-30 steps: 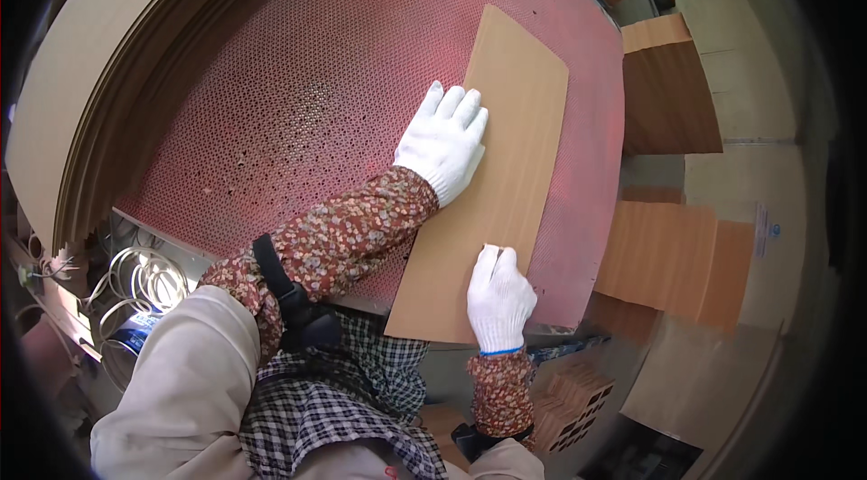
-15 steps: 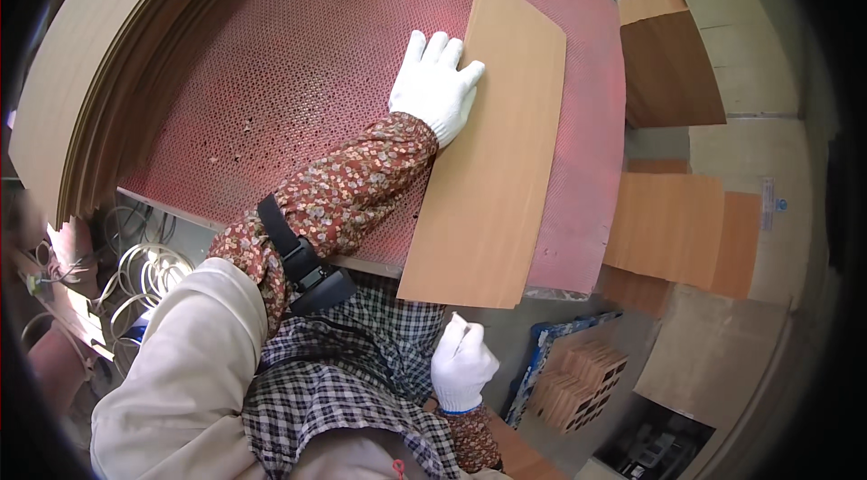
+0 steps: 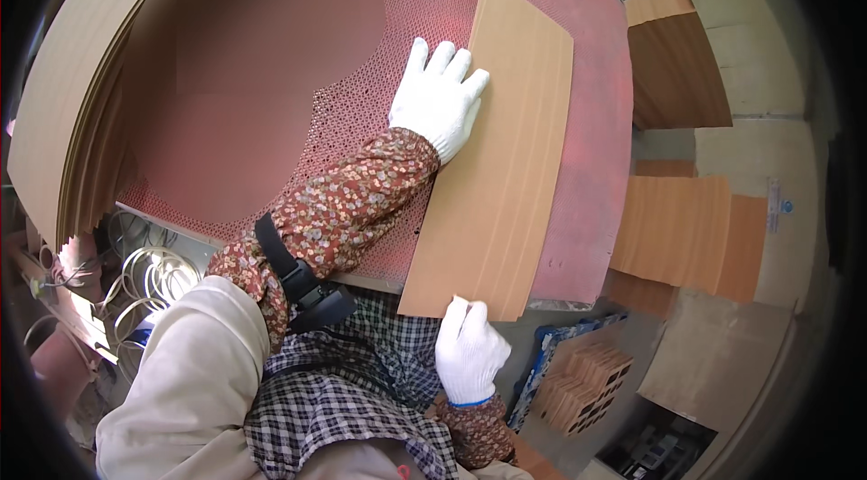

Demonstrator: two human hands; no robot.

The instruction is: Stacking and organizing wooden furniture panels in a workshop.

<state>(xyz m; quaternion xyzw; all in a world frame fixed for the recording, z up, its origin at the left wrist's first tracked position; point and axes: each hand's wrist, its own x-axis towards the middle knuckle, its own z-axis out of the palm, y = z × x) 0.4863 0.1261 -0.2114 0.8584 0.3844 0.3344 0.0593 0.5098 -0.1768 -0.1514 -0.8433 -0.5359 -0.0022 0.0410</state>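
Your white-gloved left hand (image 3: 437,99) spreads at a tan rectangular wood-grained sheet (image 3: 506,155), left edge; your white-gloved right hand (image 3: 471,354) curls near, grip unclear.

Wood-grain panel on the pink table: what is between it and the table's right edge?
In the head view, only bare pink tabletop lies beside the panel.

Pinkish-red perforated tabletop (image 3: 591,164) had a bare strip right of the long tan wood-grained sheets (image 3: 501,146); a hand could pass there. Left side: white-gloved left hand (image 3: 438,96) and red floral sleeve (image 3: 352,200) were in the way. Near edge: curled white-gloved right hand (image 3: 472,352) obstructed. Tall tan board stack (image 3: 68,101) walled off far left; blur beside it, unreadable.
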